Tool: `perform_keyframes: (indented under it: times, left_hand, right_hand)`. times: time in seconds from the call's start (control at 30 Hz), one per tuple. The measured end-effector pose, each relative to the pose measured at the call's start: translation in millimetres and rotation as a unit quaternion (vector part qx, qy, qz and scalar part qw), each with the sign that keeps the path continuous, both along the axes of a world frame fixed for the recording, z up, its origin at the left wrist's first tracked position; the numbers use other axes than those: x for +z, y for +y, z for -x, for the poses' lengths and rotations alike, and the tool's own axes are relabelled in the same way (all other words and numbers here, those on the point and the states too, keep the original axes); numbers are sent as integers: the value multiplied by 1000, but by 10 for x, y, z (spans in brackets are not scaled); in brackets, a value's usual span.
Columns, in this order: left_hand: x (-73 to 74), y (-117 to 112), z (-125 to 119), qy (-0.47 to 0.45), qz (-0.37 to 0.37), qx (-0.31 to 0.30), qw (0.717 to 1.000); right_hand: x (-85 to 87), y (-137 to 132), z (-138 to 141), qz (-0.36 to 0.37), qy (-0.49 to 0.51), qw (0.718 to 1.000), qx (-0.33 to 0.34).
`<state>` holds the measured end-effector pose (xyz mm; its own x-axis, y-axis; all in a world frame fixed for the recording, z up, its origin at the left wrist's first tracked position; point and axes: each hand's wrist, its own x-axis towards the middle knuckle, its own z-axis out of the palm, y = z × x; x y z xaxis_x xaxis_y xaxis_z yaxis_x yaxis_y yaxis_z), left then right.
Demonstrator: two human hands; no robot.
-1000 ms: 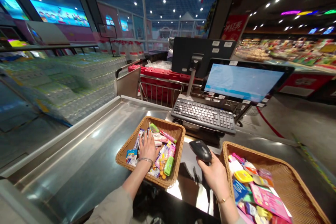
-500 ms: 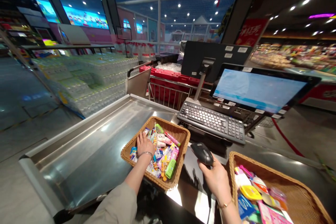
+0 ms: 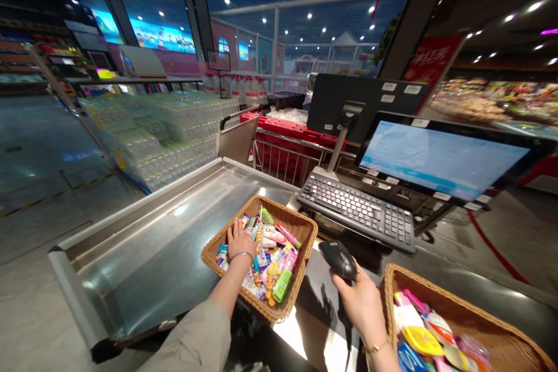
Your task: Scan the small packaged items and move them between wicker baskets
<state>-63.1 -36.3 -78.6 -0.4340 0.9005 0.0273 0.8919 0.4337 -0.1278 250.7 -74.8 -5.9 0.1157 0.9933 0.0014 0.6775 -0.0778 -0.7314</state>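
My left hand [image 3: 240,243] reaches into a brown wicker basket [image 3: 300,285] of small packaged goods. Its fingers are extended and lie on the packets near the basket's left side; some fingertips are partly lost among the items. Around it are a white Dove packet [image 3: 274,235], a pink tube [image 3: 288,235] and a green package [image 3: 282,286]. A black handheld barcode scanner [image 3: 337,258] is gripped in my right hand [image 3: 361,300], its head pointing up and left over the counter between two baskets. A cable hangs below the scanner.
A second wicker basket [image 3: 488,317] with colourful goods stands at right. Behind the counter are a keyboard [image 3: 357,206] and a lit monitor [image 3: 440,154]. The metal counter [image 3: 174,232] has a raised rim at left. A shopping cart [image 3: 283,157] stands beyond.
The view has turned slightly left, so the background sits further right. My left hand stays on the packets in the basket, and my right hand still holds the scanner in about the same place.
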Motion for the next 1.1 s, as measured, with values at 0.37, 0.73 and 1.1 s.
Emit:
perform_keyframes:
  times: [0.37,0.73,1.1]
  left_hand:
    - [203,-89,-26,24,-69,-24,997]
    - [364,-267,-21,15,-187,-96,978]
    - [615,-245,-399,-37,-223,-237,945]
  right_hand:
    - [-31,32,-36,-20,21,1000,5]
    - [48,-4,-42,-23,20,999,6]
    - [93,-63,-21,-71,-24,996,47]
